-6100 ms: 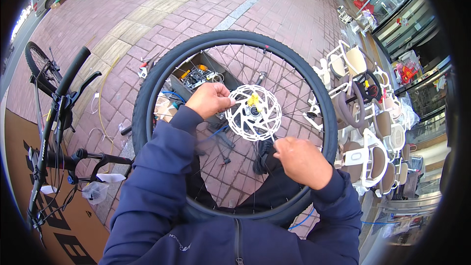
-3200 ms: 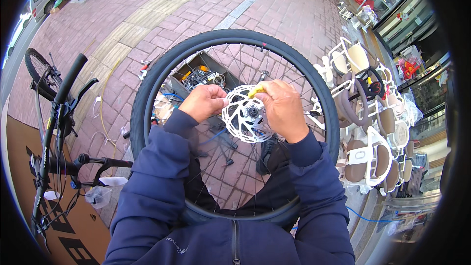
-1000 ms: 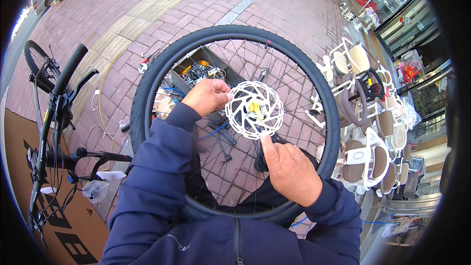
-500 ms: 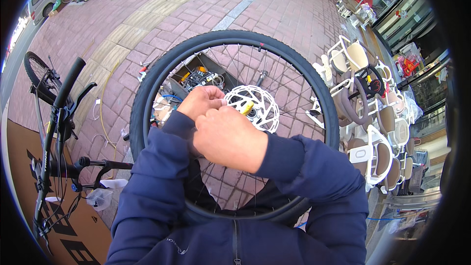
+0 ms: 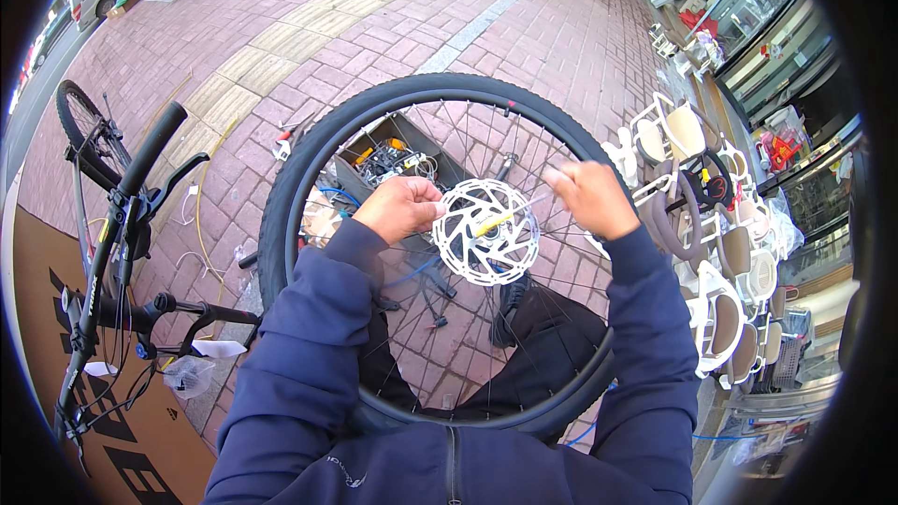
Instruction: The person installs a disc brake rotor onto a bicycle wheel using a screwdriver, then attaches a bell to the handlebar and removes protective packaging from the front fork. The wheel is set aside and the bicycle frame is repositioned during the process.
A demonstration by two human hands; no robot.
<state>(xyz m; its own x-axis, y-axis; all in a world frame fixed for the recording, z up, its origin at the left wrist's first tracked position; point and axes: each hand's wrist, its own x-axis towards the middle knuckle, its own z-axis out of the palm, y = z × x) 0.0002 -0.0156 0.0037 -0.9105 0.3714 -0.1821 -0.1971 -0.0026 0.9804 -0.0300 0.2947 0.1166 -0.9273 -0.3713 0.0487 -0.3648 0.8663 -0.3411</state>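
Note:
A bicycle wheel (image 5: 290,178) with a black tyre lies across my lap, its hub side up. On its hub sits a silver brake rotor (image 5: 513,266) with a slotted pattern. My left hand (image 5: 402,209) has thumb and fingers pinched together at the rotor's left edge; whatever lies between them is hidden. My right hand (image 5: 595,198) is closed above the spokes, right of the rotor, its fingertips blurred. Something thin seems to run from those fingers toward a narrow yellow piece (image 5: 493,223) over the hub.
Through the spokes shows a grey toolbox (image 5: 436,154) of mixed tools. A bicycle frame with handlebar (image 5: 154,154) lies at left by flattened cardboard (image 5: 37,290). White and brown child seats (image 5: 683,131) pile up at right. Brick paving (image 5: 374,37) stretches ahead.
My right hand has moved right, away from my left hand, uncovering the rotor. My left hand stays pinched near the rotor's left edge. The view has shifted slightly.

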